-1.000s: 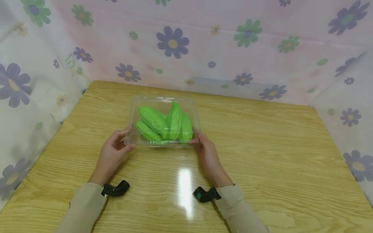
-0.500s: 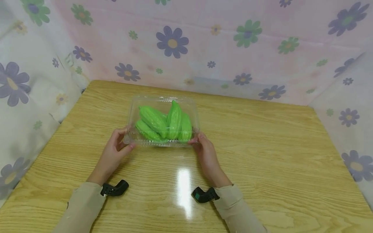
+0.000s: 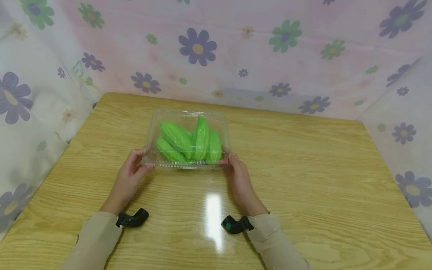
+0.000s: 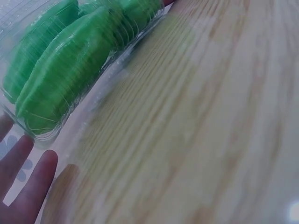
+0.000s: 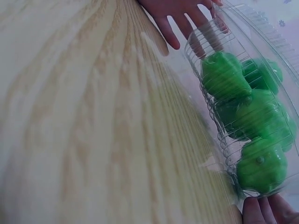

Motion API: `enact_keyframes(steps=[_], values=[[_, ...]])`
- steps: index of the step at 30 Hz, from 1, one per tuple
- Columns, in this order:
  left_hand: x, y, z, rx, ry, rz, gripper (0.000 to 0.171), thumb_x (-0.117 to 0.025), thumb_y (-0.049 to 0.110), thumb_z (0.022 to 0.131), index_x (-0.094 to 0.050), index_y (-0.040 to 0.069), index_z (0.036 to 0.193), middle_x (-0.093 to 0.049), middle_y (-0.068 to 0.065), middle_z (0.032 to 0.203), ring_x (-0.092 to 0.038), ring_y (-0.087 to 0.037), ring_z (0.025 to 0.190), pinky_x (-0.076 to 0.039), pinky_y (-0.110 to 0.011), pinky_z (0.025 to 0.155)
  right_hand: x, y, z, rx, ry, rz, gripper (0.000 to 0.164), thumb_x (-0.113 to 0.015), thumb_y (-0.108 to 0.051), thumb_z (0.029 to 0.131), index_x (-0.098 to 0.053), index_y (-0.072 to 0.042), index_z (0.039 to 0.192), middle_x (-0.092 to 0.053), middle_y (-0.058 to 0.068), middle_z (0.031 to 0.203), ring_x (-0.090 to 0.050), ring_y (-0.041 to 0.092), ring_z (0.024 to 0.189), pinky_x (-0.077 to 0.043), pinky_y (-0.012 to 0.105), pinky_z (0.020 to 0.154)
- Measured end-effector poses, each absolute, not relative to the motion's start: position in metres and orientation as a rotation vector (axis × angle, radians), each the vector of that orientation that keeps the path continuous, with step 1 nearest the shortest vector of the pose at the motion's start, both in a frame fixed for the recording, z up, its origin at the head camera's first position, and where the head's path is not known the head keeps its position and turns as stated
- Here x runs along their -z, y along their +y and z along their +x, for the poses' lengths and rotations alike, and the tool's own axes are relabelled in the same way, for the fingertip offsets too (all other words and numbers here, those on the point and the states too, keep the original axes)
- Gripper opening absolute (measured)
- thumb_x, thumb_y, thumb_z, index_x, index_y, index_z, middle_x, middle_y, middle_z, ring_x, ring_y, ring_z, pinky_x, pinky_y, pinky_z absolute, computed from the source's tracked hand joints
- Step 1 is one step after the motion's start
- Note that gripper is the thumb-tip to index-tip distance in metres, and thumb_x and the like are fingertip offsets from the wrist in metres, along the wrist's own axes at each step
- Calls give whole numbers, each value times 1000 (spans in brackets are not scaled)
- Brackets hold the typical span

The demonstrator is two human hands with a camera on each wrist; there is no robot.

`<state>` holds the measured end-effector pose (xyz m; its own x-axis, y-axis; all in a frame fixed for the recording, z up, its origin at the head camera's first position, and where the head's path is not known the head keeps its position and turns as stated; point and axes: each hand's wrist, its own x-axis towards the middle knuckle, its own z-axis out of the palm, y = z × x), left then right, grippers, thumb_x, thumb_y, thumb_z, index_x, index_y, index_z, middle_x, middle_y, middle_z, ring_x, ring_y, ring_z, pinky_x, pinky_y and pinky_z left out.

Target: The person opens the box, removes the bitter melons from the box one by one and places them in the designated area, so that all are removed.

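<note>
The left hand (image 3: 125,180) and right hand (image 3: 239,178), in the head view, grip opposite sides of a clear container (image 3: 172,165) left of centre on the tabletop's span (image 3: 303,180). Each is only partly closed: the left has its thumb at the near corner and fingers along the side; the right pinches the other side. I judge the paired grip to be for balance, since so thin a wall would probably flex under one-sided support. Inside lie several ribbed green pieces (image 3: 201,138), two slanting at left and two more upright at right, the walls presumably checking any roll.

Left wrist view: of the spread left fingertips (image 4: 25,144), one meets the container's lower corner while its neighbour stands just apart, which suggests a light, steadying hold. The green pieces press close to the transparent wall.

Right wrist view: the right hand's fingers (image 5: 254,212) meet the near end, low down, perhaps to bear weight from beneath. At the far end the left hand's digits extend, some showing through the plastic. Whether the container's base touches the tabletop, I cannot tell.
</note>
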<state>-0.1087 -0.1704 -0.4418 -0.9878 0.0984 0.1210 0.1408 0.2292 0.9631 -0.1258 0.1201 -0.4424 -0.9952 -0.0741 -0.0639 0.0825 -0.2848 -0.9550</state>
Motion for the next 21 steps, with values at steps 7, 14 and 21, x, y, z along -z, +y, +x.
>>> enact_keyframes(steps=[7,14,21], values=[[442,-171,-108,1851,-2442,-231,33,-53,15,90,-45,1,119,-40,-5,135,-36,-18,124,-37,-17,93,442,120,-126,2440,1808,32,33,-31,-22,98,-53,-9,77,-49,12,99,-50,19,95,-30,36,98],[441,-171,-109,1868,-2403,-246,33,-54,13,90,-45,-2,118,-40,-8,134,-38,-17,122,-37,-16,92,440,120,-127,2441,1815,28,32,-31,-20,98,-52,-8,78,-48,13,98,-51,16,92,-31,35,98],[443,-171,-108,1856,-2398,-246,31,-54,12,90,-47,-1,118,-41,-8,134,-37,-15,122,-38,-15,91,440,120,-126,2450,1802,24,32,-30,-17,98,-52,-7,77,-47,14,98,-54,15,87,-31,38,98]])
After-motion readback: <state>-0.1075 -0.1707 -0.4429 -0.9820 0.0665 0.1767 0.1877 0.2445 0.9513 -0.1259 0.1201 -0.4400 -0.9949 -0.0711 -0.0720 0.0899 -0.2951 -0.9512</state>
